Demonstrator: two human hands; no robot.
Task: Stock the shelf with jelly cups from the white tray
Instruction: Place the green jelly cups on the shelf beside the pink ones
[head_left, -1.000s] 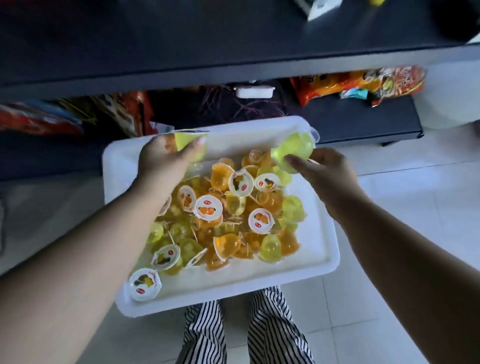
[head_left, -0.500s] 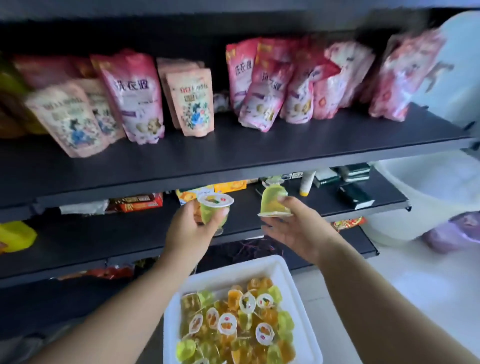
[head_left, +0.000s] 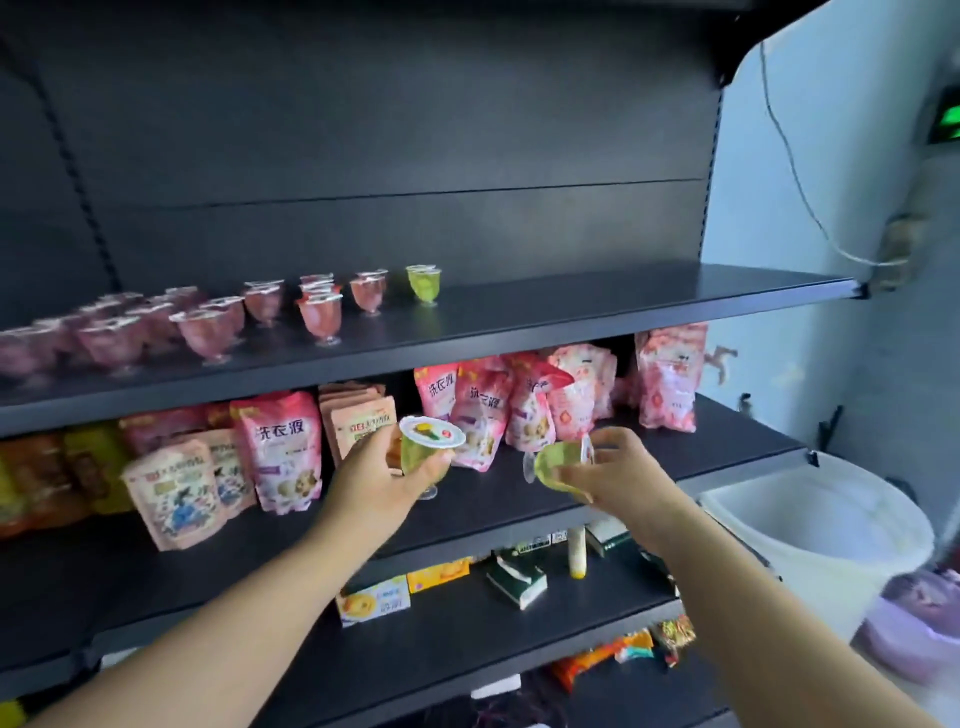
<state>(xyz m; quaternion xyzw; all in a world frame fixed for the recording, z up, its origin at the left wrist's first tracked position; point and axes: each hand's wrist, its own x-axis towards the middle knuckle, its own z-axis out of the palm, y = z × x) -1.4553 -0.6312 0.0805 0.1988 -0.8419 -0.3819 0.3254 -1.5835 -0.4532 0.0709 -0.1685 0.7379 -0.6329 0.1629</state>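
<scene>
Presently: left hand (head_left: 382, 475) gripping a green jelly cup (head_left: 427, 451), upright, printed foil lid on top, stem foot visible below the fingers. Right hand (head_left: 618, 475) curled round a second green cup (head_left: 558, 464), tipped on its side with the foot pointing left. Both cups held in the air in front of the middle shelf (head_left: 519, 499), apart from each other, well below the top shelf (head_left: 571, 312).

On the top shelf: rows of pink jelly cups (head_left: 319, 317) standing upright across the left and centre, one lone green cup (head_left: 424, 283) at the right end of the row, just beside the last pink one. Right half of that shelf bare.

Middle shelf stocked with pink pouches (head_left: 283, 452) behind the hands. Lower shelf carrying small boxes (head_left: 374, 603) and a white tube (head_left: 576, 553). White bucket (head_left: 831, 540) on the floor to the right. White tray not in view.
</scene>
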